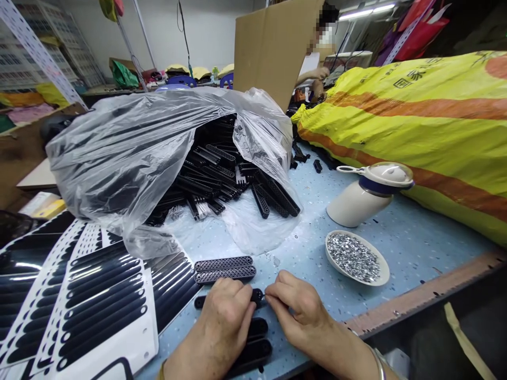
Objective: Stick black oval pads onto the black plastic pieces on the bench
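My left hand (224, 316) is closed over a black strip (201, 302) lying on the blue table, pressing it near its right end. At that end, the pinched fingers of my right hand (295, 306) touch or nearly touch the strip's hole; a tiny shiny bit shows at the fingertips, too small to name. Just beyond my left hand lie two textured black strips (225, 268) side by side. Closer to me, more black strips (259, 351) lie partly under my left hand. A white bowl (356, 258) of small metal pieces stands to the right.
A clear plastic bag (130, 153) spills black parts (214, 169). Sheets of black stickers (103, 295) lie at left. A white mug with a lid (358, 203) stands behind the bowl, near a big yellow sack (415, 121). Another person works beyond a cardboard sheet (273, 53).
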The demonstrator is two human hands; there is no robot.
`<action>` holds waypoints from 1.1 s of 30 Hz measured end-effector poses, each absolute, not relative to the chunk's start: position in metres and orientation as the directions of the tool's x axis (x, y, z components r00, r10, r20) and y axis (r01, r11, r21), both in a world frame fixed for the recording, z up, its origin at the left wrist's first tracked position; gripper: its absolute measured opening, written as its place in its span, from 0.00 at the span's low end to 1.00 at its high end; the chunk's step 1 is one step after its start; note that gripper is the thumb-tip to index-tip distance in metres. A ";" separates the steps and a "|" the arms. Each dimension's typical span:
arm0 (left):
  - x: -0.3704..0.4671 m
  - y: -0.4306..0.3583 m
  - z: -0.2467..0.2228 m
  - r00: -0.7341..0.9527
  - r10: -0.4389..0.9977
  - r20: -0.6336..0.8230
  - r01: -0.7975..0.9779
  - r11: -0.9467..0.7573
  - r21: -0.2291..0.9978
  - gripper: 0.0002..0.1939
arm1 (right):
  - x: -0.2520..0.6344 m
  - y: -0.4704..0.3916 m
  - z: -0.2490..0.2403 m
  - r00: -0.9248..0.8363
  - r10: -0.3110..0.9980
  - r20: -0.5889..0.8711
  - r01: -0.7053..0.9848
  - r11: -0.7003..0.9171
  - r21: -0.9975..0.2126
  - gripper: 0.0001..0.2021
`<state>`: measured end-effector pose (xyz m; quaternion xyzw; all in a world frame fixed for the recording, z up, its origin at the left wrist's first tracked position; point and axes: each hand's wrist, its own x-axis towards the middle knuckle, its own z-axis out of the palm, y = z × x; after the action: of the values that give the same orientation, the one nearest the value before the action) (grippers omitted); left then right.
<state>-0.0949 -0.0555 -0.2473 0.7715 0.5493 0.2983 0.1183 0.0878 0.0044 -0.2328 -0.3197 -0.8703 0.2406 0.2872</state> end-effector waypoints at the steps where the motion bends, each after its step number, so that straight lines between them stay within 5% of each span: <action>1: -0.094 -0.056 -0.246 0.219 0.922 0.319 0.775 -0.363 0.517 0.09 | 0.088 0.005 -0.233 -0.639 0.692 0.335 0.417 0.678 -0.605 0.14; 8: -0.095 -0.055 -0.241 0.200 0.950 0.240 0.722 -0.308 0.619 0.08 | 0.087 0.011 -0.228 -0.647 0.715 0.265 0.398 0.613 -0.682 0.13; 21: -0.100 -0.051 -0.246 0.199 0.960 0.197 0.626 -0.279 0.728 0.09 | 0.080 0.026 -0.225 -0.592 0.794 -0.138 0.336 0.087 -0.938 0.07; 33: -0.099 -0.049 -0.250 0.164 0.970 0.181 0.660 -0.244 0.711 0.08 | 0.087 0.007 -0.236 -0.402 0.899 -0.174 0.256 -0.072 -0.964 0.19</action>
<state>-0.0989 -0.0490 -0.2504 0.7225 0.5640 0.3162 0.2450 0.0871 0.0071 -0.2359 -0.4665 -0.6186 0.5643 0.2850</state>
